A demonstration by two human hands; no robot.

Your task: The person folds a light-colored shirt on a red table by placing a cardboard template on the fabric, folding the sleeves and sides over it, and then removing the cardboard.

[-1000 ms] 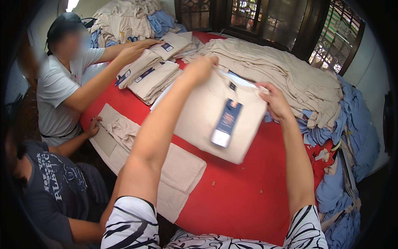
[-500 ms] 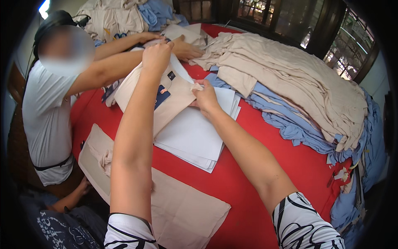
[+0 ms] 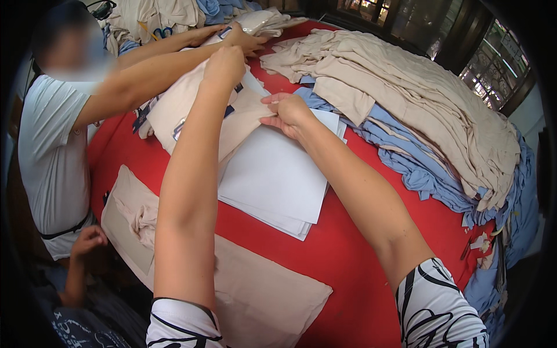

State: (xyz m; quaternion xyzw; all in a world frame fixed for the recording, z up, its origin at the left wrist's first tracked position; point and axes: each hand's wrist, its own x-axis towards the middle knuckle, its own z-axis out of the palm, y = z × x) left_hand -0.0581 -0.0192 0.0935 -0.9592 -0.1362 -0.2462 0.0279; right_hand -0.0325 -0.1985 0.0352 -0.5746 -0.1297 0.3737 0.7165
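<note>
A folded beige shirt (image 3: pixel 246 116) with a dark printed patch is stretched between my hands over a stack of white sheets (image 3: pixel 278 174). My left hand (image 3: pixel 226 65) is closed on its far edge, and my left forearm covers much of the patch. At the shirt's right edge, my right hand (image 3: pixel 288 114) has the cloth between thumb and fingers. A white layer shows along the shirt's far right side. Nearer me lies another beige garment (image 3: pixel 267 290), spread flat, with a grey board (image 3: pixel 130 232) at its left end.
A co-worker in white (image 3: pixel 58 133) at the left reaches across to a plastic-wrapped packet (image 3: pixel 261 23). Another person's hand (image 3: pixel 90 239) is at the lower left. Beige garments (image 3: pixel 394 98) are heaped over blue ones (image 3: pixel 418 168) on the red table (image 3: pixel 371 249). Scissors (image 3: pixel 162 33) lie far left.
My hands and the shirt have shifted slightly, and the right hand's fingers have spread a little at the cloth edge. The co-worker's hands have moved farther back, at the wrapped packet.
</note>
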